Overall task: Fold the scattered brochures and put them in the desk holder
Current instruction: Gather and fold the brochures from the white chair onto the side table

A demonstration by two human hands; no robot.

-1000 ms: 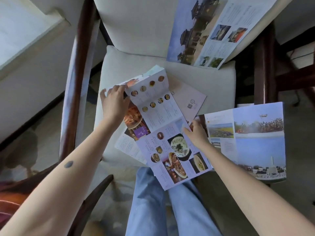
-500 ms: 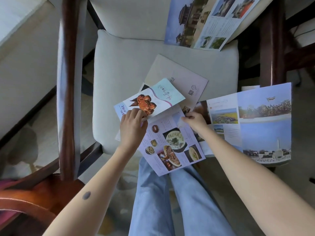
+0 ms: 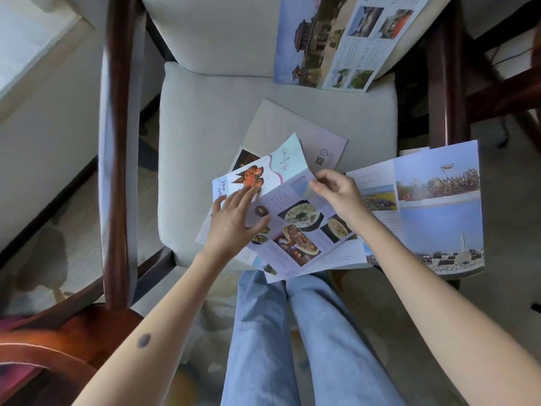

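The right hand (image 3: 341, 194) pinches the top edge of the food brochure (image 3: 295, 227) between thumb and fingers, while the left hand (image 3: 234, 224) lies flat with fingers spread, pressing its crab-printed cover panel down. The glossy, creased paper lies half-folded on the front of the chair's cream cushion (image 3: 205, 136), its long axis slanting from near-left to far-right. A scenic brochure (image 3: 439, 206) lies just beside it.
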